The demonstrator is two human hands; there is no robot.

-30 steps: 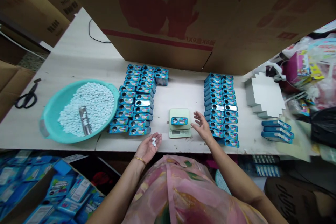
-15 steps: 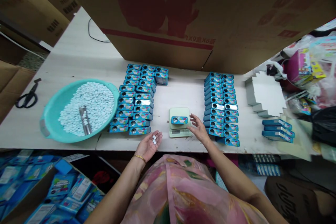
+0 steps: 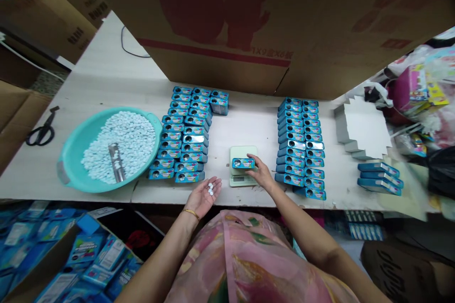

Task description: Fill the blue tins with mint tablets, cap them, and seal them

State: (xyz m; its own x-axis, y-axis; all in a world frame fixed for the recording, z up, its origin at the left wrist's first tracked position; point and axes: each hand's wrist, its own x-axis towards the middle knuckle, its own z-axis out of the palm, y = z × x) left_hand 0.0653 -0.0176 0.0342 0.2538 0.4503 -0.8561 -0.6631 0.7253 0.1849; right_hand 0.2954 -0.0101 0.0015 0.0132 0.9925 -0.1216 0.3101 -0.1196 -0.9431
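My left hand point(image 3: 203, 199), palm up with the fingers slightly curled, holds several small white candies point(image 3: 211, 189) just over the table's front edge. To its right a blue tin point(image 3: 243, 163) rests on a pale green kitchen scale point(image 3: 243, 151); pale pieces show at the round opening on its left. The thumb and fingers of my right hand point(image 3: 261, 173) straddle the tin's right end, closed around it. Part of the scale's display is hidden under the tin and hand.
A turquoise basin point(image 3: 66, 151) of white candies, with a metal scoop point(image 3: 116, 163), stands left. Rows of blue tins point(image 3: 168, 144) and more tins point(image 3: 291, 144) flank the scale. A large carton point(image 3: 227, 71) walls the back. Scissors point(image 3: 40, 133) lie far left; white cartons point(image 3: 366, 125) stand right.
My right hand has moved left from beside the scale, and its fingers now close around the tin's right end. My left hand stays nearly still with the candies in its palm.
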